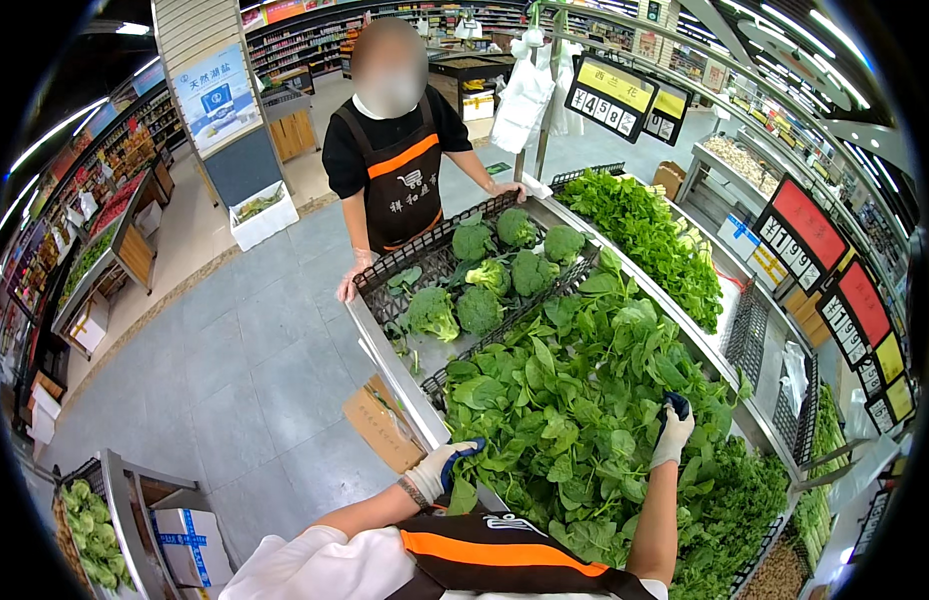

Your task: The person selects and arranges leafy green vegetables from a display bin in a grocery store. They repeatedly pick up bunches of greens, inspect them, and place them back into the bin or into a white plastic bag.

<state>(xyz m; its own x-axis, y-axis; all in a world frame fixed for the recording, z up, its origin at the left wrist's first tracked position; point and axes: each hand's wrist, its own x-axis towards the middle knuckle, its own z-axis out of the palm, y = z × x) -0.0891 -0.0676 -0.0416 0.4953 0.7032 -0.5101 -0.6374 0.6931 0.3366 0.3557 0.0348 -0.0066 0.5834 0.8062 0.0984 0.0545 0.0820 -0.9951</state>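
Observation:
A broad heap of loose leafy greens [562,405] lies before me on the metal-edged display stand. My left hand [446,466], in a white glove with a dark blue palm, is curled around leaves at the heap's near left edge. On the right side of the heap, my right hand [673,429] wears a matching glove. Its fingers bend down against the leaves, and foliage hides whether they grip any. Beyond the greens, several broccoli heads [479,311] sit in a section edged by black plastic mesh [427,251].
A person in an apron [401,172] stands across the stand, hands on its far-left rim. Celery-like greens [644,240] lie beyond a metal divider. Frilly greens [734,487] border the heap at right. Price signs [613,97] hang overhead. A cardboard box [383,424] sits beside the stand.

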